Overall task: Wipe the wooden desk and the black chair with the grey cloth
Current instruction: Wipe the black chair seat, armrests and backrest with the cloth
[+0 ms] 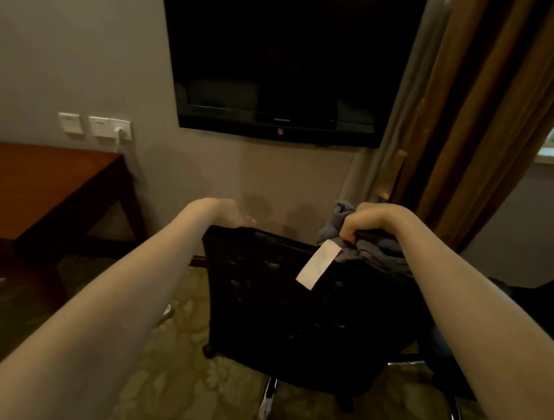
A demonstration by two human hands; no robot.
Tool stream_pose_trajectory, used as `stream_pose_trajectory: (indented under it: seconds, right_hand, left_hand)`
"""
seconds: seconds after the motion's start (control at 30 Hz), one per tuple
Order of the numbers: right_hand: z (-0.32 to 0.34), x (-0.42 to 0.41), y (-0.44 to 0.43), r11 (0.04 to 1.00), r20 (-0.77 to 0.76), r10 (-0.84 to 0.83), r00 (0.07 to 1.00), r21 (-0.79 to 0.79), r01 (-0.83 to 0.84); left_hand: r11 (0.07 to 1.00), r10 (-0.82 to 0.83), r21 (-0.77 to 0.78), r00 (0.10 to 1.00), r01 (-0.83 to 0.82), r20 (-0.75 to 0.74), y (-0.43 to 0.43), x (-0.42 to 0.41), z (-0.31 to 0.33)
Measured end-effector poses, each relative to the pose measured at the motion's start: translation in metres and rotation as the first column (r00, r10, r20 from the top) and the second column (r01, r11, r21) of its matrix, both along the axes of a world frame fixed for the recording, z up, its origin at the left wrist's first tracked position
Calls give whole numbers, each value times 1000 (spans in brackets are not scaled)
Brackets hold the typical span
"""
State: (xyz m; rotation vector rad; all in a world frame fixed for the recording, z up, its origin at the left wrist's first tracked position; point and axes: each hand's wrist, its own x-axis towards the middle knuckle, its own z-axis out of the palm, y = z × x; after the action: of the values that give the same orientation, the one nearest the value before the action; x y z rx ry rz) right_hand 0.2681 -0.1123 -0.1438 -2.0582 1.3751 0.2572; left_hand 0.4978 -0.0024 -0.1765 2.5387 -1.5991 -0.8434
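Observation:
The black chair (280, 305) stands in front of me with its tufted backrest facing me. My right hand (367, 223) grips the grey cloth (339, 221) bunched on the top right corner of the backrest; a white tag hangs from the cloth down the back. My left hand (231, 214) rests on the backrest's top left edge, its fingers bent over the far side and mostly hidden. The wooden desk (24, 185) stands to the left against the wall, apart from both hands.
A dark television (283, 54) hangs on the wall above the chair. Brown curtains (491, 112) and a window are at the right. Wall sockets (107, 127) sit above the desk. The chair's chrome legs (265, 405) spread over patterned carpet.

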Motion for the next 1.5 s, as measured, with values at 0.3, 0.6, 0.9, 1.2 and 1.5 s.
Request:
stream_pose_trajectory:
  seconds: [0.3,0.6,0.9,1.2,1.5]
  right_hand:
    - [-5,85,39,991,94,99,991,-95,-90]
    - [3,129,48,996,138,88,987,16,-91]
    - [2,157,77,987,236,159,959,-29,-157]
    - [-15,143,89,958,377,243,894,-236,-161]
    - [-3,99,62,978,242,186,952,-134,-157]
  left_hand:
    - [968,159,-179,982,-176,-104,16,20,-14]
    - [920,218,-172,823,-353,-524,32,27,-5]
    - [844,260,-262,784,-469,-564,52,39,-8]
    - [903,219,-345,966,-254,-137,42,32,18]
    - [809,295,-365,855,-460,-426,32,-5,4]
